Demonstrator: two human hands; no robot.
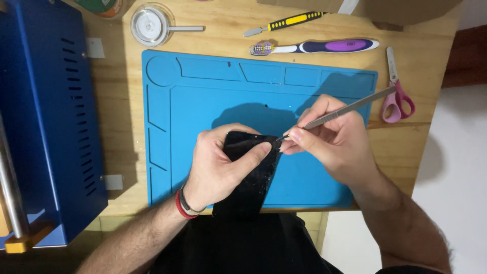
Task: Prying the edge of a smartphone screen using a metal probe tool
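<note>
Hands meet over the near edge of the blue work mat [324, 187]. Our left hand [215, 165] holds a flat black panel [251, 177], thumb laid across its top face, the remaining fingers wrapped beneath; the panel's lower end overhangs the mat toward our lap. Around that wrist we note a red band [180, 205].

Our right hand [329, 139] pinches a slim metal blade tool [337, 112] between thumb and forefinger, like a pen. Its tip sits at the panel's upper right corner, just beside the left thumb. Whether the tip is under an edge or only touching it we cannot tell.

Judgement on handling: the tip lies very near the left thumb, so we would keep the blade shallow, nearly flat to the panel, and work away from that thumb. A firmer rest of the panel on the mat would steady it; held partly in the air, it may flex.

Farther off on the bench [122, 101]: pink-handled scissors [398, 99] to the right, a purple and white toothbrush [314, 47] beyond the mat, a yellow and black pry tool [286, 23] behind it, a round clear dish [150, 24], and a large blue machine housing [48, 116] at left.
</note>
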